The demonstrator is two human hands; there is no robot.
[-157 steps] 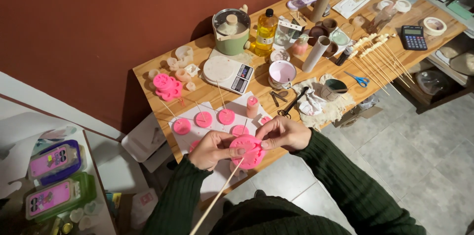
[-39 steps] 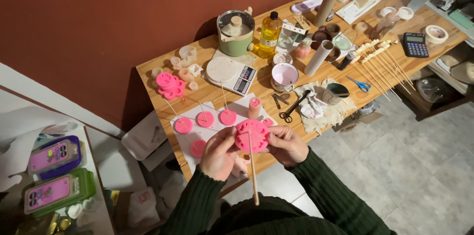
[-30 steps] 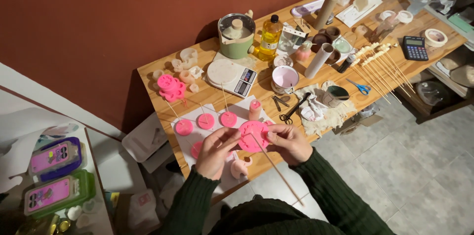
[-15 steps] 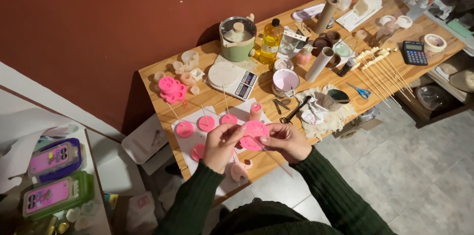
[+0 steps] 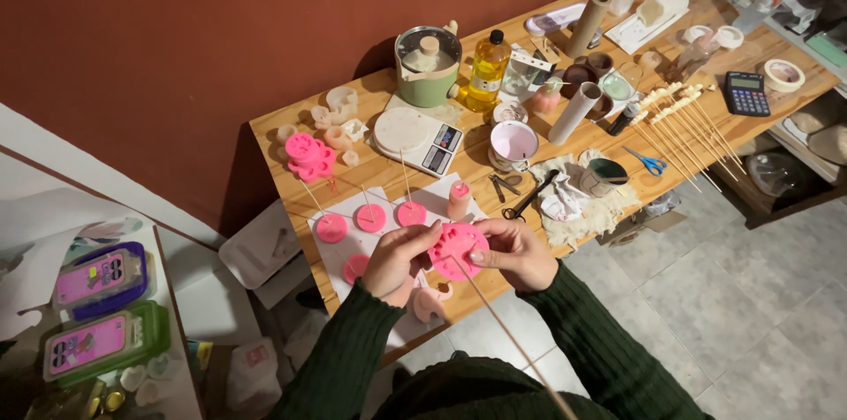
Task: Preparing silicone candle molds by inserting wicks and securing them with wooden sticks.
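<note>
Head view, looking down: the left hand (image 5: pixel 394 258) and the right hand (image 5: pixel 516 252) both pinch one round pink mould (image 5: pixel 458 251) between them, fingers curled onto its rim, above the near edge of the wooden table (image 5: pixel 371 175). One thin wooden stick (image 5: pixel 507 330) runs from the mould's face down toward the camera. On the white paper (image 5: pixel 344 248) just behind the hands lie three pink discs (image 5: pixel 371 218), each with a thin stick standing up, and a fourth disc partly hidden by the left hand. Farther back sit one stack of pink moulds (image 5: pixel 308 155), one kitchen scale (image 5: pixel 413 135), one green pot (image 5: pixel 429 56), one bottle of oil (image 5: pixel 484 71) and one pink-lined mug (image 5: pixel 513 143). At the right are two cardboard tubes (image 5: pixel 574 111), one pair of blue scissors (image 5: pixel 647 161) and one calculator (image 5: pixel 746 92).
</note>
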